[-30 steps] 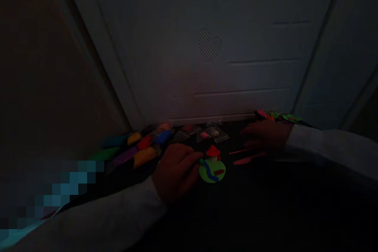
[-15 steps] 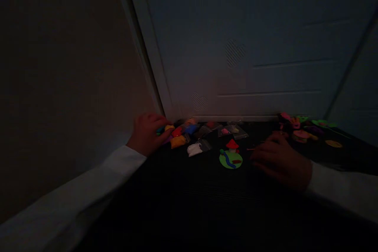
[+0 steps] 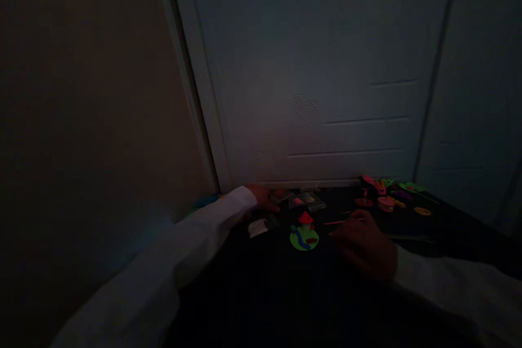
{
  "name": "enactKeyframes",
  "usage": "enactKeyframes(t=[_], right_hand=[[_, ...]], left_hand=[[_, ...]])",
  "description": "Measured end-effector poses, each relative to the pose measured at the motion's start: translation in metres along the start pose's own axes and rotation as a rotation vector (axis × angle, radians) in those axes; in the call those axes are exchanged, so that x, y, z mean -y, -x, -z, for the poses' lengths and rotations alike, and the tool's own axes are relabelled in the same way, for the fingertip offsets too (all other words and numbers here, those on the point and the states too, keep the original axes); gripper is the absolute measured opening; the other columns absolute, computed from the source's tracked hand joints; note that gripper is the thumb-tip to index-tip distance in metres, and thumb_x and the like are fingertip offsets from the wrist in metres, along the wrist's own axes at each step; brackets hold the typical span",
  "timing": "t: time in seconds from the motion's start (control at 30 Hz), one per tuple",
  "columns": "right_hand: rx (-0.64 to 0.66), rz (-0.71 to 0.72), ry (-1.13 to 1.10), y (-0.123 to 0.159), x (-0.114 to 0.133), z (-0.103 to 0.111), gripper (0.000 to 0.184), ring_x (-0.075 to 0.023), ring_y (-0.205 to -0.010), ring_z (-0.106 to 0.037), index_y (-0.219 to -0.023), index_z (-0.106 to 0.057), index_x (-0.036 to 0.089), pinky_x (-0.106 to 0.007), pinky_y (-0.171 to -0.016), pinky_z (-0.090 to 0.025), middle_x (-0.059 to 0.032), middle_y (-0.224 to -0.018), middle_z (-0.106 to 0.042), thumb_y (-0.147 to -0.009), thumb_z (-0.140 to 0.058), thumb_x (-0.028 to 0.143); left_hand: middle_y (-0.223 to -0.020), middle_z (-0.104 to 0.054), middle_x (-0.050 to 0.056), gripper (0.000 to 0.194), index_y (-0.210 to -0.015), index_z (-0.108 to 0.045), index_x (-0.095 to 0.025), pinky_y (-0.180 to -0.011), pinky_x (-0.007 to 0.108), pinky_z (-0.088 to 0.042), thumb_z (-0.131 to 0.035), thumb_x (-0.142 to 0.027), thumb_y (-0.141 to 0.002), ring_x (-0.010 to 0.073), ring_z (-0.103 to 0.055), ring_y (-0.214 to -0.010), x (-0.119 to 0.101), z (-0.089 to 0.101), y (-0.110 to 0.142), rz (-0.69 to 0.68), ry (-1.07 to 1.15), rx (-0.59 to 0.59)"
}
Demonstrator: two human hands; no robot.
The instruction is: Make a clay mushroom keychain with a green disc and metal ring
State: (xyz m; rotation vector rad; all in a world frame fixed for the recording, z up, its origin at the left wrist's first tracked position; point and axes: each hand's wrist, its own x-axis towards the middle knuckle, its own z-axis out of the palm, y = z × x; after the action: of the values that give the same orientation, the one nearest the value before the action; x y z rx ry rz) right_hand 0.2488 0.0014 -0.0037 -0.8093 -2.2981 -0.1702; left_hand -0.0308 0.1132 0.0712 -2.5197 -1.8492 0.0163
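My left hand (image 3: 263, 198) reaches over the bags at the back of the dark table, its fingers bent down and apart. In the dim light, I see nothing held in it. Just below it lies a bag of white clay (image 3: 258, 228). My right hand (image 3: 365, 244) rests on the table with loosely curved fingers and nothing visible in them. A thin pink stick (image 3: 334, 222) lies by its fingertips. Between my hands sits a green clay disc (image 3: 299, 243) with a blue winding strip and a brown piece. A red-capped clay mushroom house (image 3: 305, 219) stands at its back edge.
Small clear bags (image 3: 314, 202) with pink and yellow clay lie at the back. Several coloured clay figures (image 3: 379, 187) stand at the back right, near a pink round piece (image 3: 385, 204) and a yellow disc (image 3: 422, 211). A pale panelled door (image 3: 346, 65) rises behind the table.
My left hand has moved right across the bags, and its sleeve now covers most of the coloured ones. My right hand stays by the stick. The view has shifted.
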Motion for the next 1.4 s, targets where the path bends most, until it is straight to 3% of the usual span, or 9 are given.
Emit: enactKeyframes(t=[0.13, 0.4, 0.5, 0.6, 0.77, 0.87, 0.97, 1.1, 1.4], right_hand=[[-0.033, -0.034, -0.002, -0.004, -0.004, 0.003, 0.02, -0.0156, -0.081, -0.057, -0.092, -0.059, 0.023, -0.043, -0.087, -0.027, -0.0028, -0.085, -0.065, -0.081, -0.046, 0.014], [-0.008, -0.131, -0.086, -0.014, -0.016, 0.006, 0.015, -0.0191, -0.088, -0.058, -0.09, -0.061, 0.021, -0.047, -0.089, -0.032, -0.0058, -0.09, -0.065, -0.081, -0.049, 0.019], [-0.017, -0.137, -0.139, -0.05, -0.017, 0.022, 0.022, -0.0204, -0.097, -0.056, -0.1, -0.059, 0.017, -0.04, -0.084, -0.041, -0.0107, -0.103, -0.061, -0.082, -0.05, 0.027], [-0.042, -0.146, -0.194, -0.106, -0.015, 0.041, 0.035, -0.0172, -0.094, -0.057, -0.115, -0.051, 0.017, -0.035, -0.081, -0.046, -0.0106, -0.11, -0.057, -0.083, -0.051, 0.03], [0.076, -0.149, -0.297, -0.168, -0.012, 0.047, 0.022, -0.0118, -0.073, -0.06, -0.091, -0.059, 0.012, -0.031, -0.069, -0.049, -0.0018, -0.082, -0.063, -0.084, -0.053, 0.032], [0.086, -0.166, -0.337, -0.17, -0.014, 0.038, 0.014, -0.0112, -0.065, -0.057, -0.079, -0.063, 0.013, -0.028, -0.064, -0.045, 0.0011, -0.069, -0.061, -0.078, -0.059, 0.026], [0.01, -0.209, -0.396, -0.165, -0.018, 0.034, 0.012, -0.0111, -0.061, -0.053, -0.069, -0.063, 0.014, -0.026, -0.059, -0.039, 0.0018, -0.062, -0.059, -0.073, -0.063, 0.025], [-0.079, -0.261, -0.486, -0.166, -0.026, 0.03, 0.018, -0.0098, -0.057, -0.05, -0.062, -0.058, 0.015, -0.025, -0.056, -0.037, 0.0024, -0.059, -0.055, -0.069, -0.065, 0.03], [0.012, -0.288, -0.574, -0.162, -0.042, 0.028, 0.003, -0.0107, -0.058, -0.053, -0.068, -0.065, 0.018, -0.027, -0.059, -0.041, 0.0018, -0.061, -0.062, -0.067, -0.064, 0.021]], left_hand=[[-0.111, -0.054, 0.008, 0.031, -0.11, -0.052, -0.015, -0.08, 0.038, -0.049, -0.051, -0.031, -0.084, 0.0199, -0.055, -0.096, 0.002, -0.013, -0.019, 0.0, 0.125, 0.056], [-0.109, -0.054, 0.009, 0.032, -0.111, -0.051, -0.013, -0.079, 0.039, -0.049, -0.05, -0.032, -0.085, 0.0191, -0.056, -0.094, 0.022, 0.009, -0.013, -0.171, 0.644, -0.027], [-0.107, -0.055, 0.009, 0.031, -0.11, -0.051, -0.013, -0.078, 0.038, -0.049, -0.049, -0.032, -0.085, 0.0182, -0.056, -0.091, 0.01, 0.02, -0.002, -0.254, 0.817, -0.077], [-0.105, -0.056, 0.008, 0.031, -0.109, -0.052, -0.013, -0.077, 0.038, -0.05, -0.049, -0.033, -0.086, 0.0178, -0.057, -0.09, -0.01, 0.035, 0.005, -0.348, 0.929, -0.122], [-0.095, -0.062, 0.007, 0.026, -0.101, -0.055, -0.011, -0.076, 0.035, -0.049, -0.053, -0.029, -0.083, 0.0157, -0.06, -0.083, -0.027, 0.053, 0.011, -0.416, 0.999, -0.182], [-0.084, -0.065, 0.004, 0.031, -0.103, -0.054, -0.012, -0.076, 0.032, -0.048, -0.06, -0.026, -0.075, 0.015, -0.062, -0.079, -0.028, 0.054, 0.016, -0.393, 0.987, -0.212], [-0.088, -0.065, 0.003, 0.042, -0.112, -0.051, -0.016, -0.077, 0.031, -0.048, -0.062, -0.027, -0.073, 0.0149, -0.062, -0.083, -0.03, 0.053, 0.019, -0.381, 0.958, -0.221], [-0.087, -0.066, 0.004, 0.028, -0.095, -0.06, -0.016, -0.072, 0.03, -0.051, -0.063, -0.027, -0.07, 0.0169, -0.063, -0.081, -0.031, 0.051, 0.017, -0.4, 0.907, -0.126], [-0.095, -0.065, 0.004, 0.031, -0.105, -0.059, -0.018, -0.069, 0.029, -0.051, -0.056, -0.027, -0.075, 0.0159, -0.063, -0.08, -0.024, 0.048, 0.01, -0.401, 0.789, -0.22]])
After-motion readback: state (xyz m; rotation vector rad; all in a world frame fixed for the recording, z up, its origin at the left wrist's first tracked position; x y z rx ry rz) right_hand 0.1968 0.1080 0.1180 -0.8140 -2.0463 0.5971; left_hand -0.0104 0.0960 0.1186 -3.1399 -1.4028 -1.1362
